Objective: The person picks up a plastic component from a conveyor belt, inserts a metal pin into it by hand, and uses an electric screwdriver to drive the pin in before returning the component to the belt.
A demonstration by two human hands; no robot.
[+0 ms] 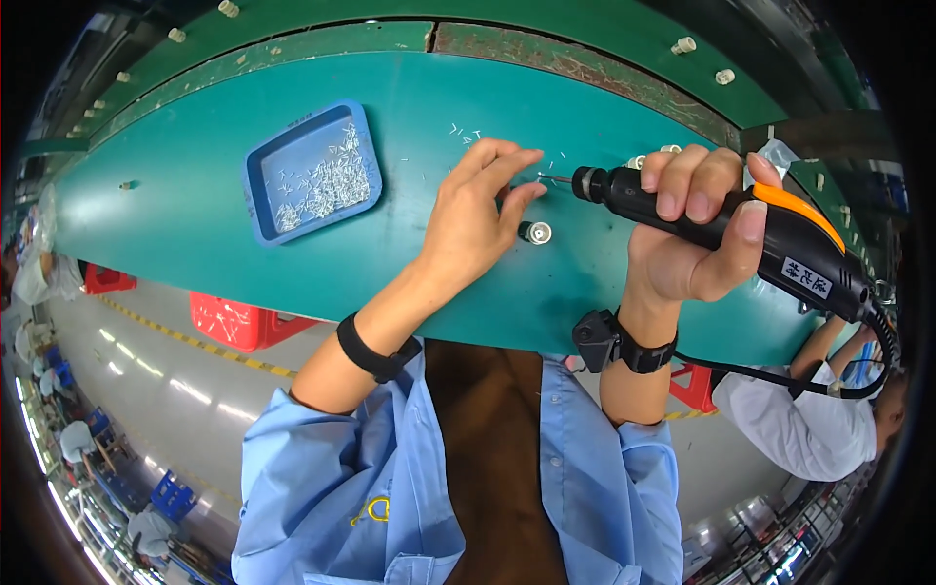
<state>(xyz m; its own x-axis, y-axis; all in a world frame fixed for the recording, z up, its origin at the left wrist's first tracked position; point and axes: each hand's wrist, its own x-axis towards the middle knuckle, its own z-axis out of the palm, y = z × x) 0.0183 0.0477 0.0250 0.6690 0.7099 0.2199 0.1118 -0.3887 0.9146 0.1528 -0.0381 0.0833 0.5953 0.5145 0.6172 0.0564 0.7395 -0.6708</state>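
Observation:
My right hand (707, 210) is wrapped round a black electric screwdriver (673, 210) with an orange strip. Its thin bit (559, 178) points left, toward my left hand (473, 210). There, thumb and index finger are spread on either side of the bit's tip, with a gap between them. Whether a small screw sits on the tip is too fine to make out. Just below the left thumb, a short round metal connector (539, 232) lies on the green table (322, 263). Several loose pin-like metal pieces (466, 132) are scattered beyond my left fingers.
At left stands a blue tray (375, 161) holding a heap of small silvery pieces (336, 180). Small metal fittings (639, 162) sit behind the screwdriver. Its black cable (868, 390) loops down at right, near another person's white sleeve (795, 419). Red stools (234, 320) stand below the table.

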